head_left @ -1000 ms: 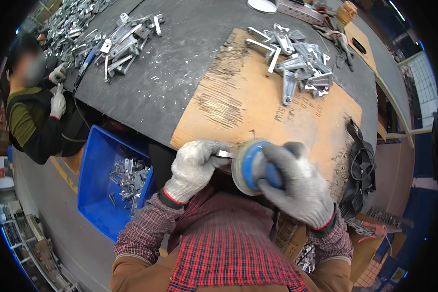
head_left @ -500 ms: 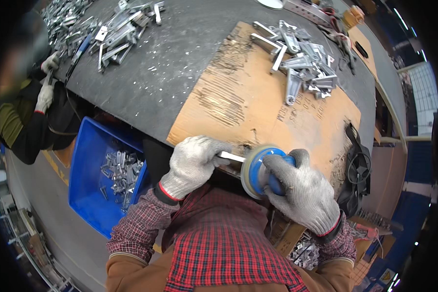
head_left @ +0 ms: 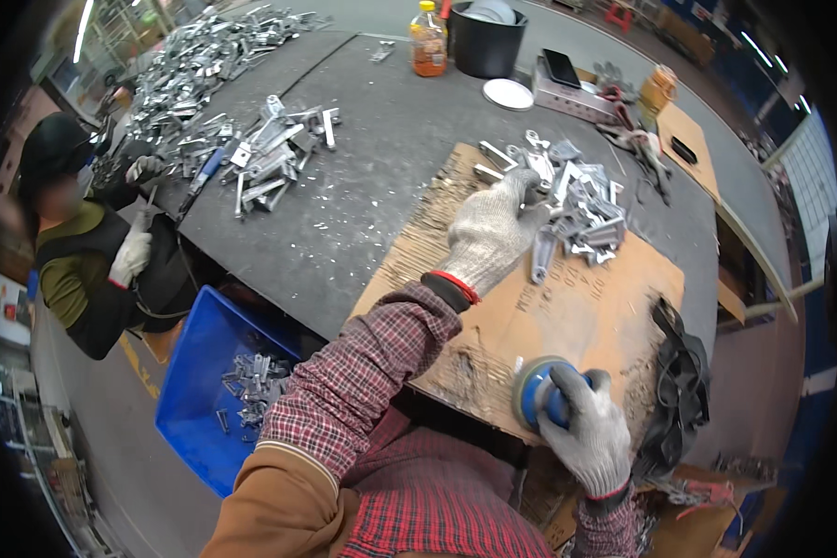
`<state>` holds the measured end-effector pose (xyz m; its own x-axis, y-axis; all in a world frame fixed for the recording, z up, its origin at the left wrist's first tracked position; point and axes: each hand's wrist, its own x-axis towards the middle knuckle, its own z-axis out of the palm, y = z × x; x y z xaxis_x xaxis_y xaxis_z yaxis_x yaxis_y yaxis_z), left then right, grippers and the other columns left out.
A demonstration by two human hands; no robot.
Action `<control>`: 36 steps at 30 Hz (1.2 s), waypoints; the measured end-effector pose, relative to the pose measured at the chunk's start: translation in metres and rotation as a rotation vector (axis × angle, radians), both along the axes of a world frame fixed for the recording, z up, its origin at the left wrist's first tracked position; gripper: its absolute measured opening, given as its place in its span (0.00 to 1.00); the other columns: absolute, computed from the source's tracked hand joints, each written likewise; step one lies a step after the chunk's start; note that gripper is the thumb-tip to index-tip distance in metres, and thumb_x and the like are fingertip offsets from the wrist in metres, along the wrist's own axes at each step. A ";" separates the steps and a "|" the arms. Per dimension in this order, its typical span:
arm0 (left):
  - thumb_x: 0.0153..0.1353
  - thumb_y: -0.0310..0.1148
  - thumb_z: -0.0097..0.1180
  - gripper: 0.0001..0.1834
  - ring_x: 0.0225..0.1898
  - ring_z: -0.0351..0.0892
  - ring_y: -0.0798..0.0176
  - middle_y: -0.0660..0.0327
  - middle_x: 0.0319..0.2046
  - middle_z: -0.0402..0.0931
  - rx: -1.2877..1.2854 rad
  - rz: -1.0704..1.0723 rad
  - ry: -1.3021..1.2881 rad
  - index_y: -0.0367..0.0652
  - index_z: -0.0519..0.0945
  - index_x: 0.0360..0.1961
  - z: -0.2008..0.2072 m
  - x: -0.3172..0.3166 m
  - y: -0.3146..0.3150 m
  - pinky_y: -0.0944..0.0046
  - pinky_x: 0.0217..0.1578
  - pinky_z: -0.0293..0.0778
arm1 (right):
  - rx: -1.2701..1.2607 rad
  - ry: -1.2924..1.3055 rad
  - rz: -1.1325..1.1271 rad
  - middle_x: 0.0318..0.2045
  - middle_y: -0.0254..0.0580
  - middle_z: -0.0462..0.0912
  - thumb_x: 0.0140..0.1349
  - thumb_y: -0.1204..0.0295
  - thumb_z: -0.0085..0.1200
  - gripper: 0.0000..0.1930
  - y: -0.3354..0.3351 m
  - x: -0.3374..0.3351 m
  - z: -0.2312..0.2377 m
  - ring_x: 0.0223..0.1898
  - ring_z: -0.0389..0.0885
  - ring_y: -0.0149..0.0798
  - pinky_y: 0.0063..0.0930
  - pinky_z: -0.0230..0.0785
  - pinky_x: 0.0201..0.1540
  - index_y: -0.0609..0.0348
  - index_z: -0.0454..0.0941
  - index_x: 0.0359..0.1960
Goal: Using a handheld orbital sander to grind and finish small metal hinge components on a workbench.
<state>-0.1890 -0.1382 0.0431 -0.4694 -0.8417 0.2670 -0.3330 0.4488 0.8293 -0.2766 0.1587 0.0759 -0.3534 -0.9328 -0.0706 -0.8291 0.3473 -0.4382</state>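
My left hand (head_left: pixel 495 226), in a white knitted glove, reaches over to the near-left side of a pile of silvery metal brackets (head_left: pixel 581 209). Its thumb and forefinger are apart and touch the pile's edge; the other fingers are partly hidden. Wrapped by my gloved right hand (head_left: pixel 588 432) is a round blue power sander (head_left: pixel 533 395), its disc tilted up on edge at the front of the table. Beneath both lies a worn cardboard sheet (head_left: pixel 614 312), scuffed and frayed along its left side.
A blue bin (head_left: pixel 191 409) holding small metal parts stands left of me. Across the table's left corner a co-worker (head_left: pixel 74 242) handles something thin. More bracket piles (head_left: pixel 279 153), a bottle (head_left: pixel 428 42), a black bucket (head_left: pixel 486 42) and black straps (head_left: pixel 679 391) lie around.
My left hand has left the sander's disc and stretched forward to the pile; the slim metal piece it held no longer shows. My right hand has moved the sander right. The view has tilted up.
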 end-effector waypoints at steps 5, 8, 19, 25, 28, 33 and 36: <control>0.76 0.39 0.67 0.25 0.58 0.91 0.44 0.48 0.59 0.88 -0.185 0.388 -0.714 0.58 0.84 0.73 0.012 0.072 -0.122 0.45 0.60 0.87 | 0.027 -0.016 -0.071 0.61 0.61 0.83 0.59 0.68 0.77 0.29 -0.004 -0.005 0.005 0.45 0.93 0.71 0.58 0.88 0.48 0.36 0.86 0.64; 0.76 0.31 0.56 0.17 0.53 0.93 0.43 0.47 0.53 0.90 -0.678 0.392 -1.024 0.52 0.94 0.56 -0.037 0.148 -0.228 0.43 0.46 0.88 | 0.013 -0.042 -0.053 0.61 0.60 0.83 0.59 0.65 0.78 0.29 -0.006 -0.010 0.003 0.45 0.93 0.70 0.58 0.89 0.48 0.36 0.86 0.64; 0.69 0.34 0.70 0.16 0.55 0.93 0.45 0.45 0.53 0.89 -0.437 0.289 -0.765 0.41 0.88 0.55 0.023 0.171 -0.182 0.49 0.56 0.88 | 0.104 -0.025 -0.048 0.53 0.58 0.86 0.60 0.59 0.78 0.27 -0.004 0.005 0.010 0.45 0.93 0.68 0.57 0.89 0.48 0.35 0.87 0.63; 0.68 0.32 0.72 0.19 0.28 0.88 0.66 0.57 0.35 0.89 0.420 0.043 -0.499 0.35 0.87 0.56 0.012 0.231 -0.101 0.62 0.30 0.86 | -0.045 -0.065 0.043 0.54 0.62 0.86 0.65 0.62 0.75 0.25 -0.008 -0.004 0.007 0.46 0.93 0.68 0.56 0.89 0.48 0.38 0.87 0.65; 0.73 0.36 0.75 0.14 0.27 0.85 0.72 0.64 0.33 0.89 0.623 -0.139 -0.425 0.36 0.88 0.47 0.031 0.251 -0.038 0.66 0.27 0.82 | -0.122 -0.079 0.080 0.54 0.61 0.86 0.64 0.68 0.75 0.28 -0.012 -0.010 0.003 0.50 0.92 0.68 0.54 0.89 0.51 0.39 0.85 0.67; 0.80 0.38 0.69 0.22 0.40 0.91 0.60 0.54 0.48 0.87 1.078 -0.087 0.290 0.37 0.76 0.64 -0.020 0.234 0.118 0.60 0.40 0.90 | -0.089 -0.088 0.032 0.58 0.62 0.83 0.63 0.70 0.75 0.32 -0.009 -0.008 -0.009 0.52 0.92 0.69 0.55 0.87 0.55 0.43 0.82 0.70; 0.84 0.38 0.64 0.20 0.44 0.90 0.58 0.53 0.48 0.86 1.245 -0.143 0.450 0.37 0.75 0.65 -0.078 0.213 0.196 0.55 0.46 0.90 | -0.107 -0.079 0.014 0.59 0.60 0.82 0.65 0.69 0.74 0.33 0.001 -0.008 -0.012 0.58 0.90 0.67 0.53 0.86 0.59 0.45 0.81 0.73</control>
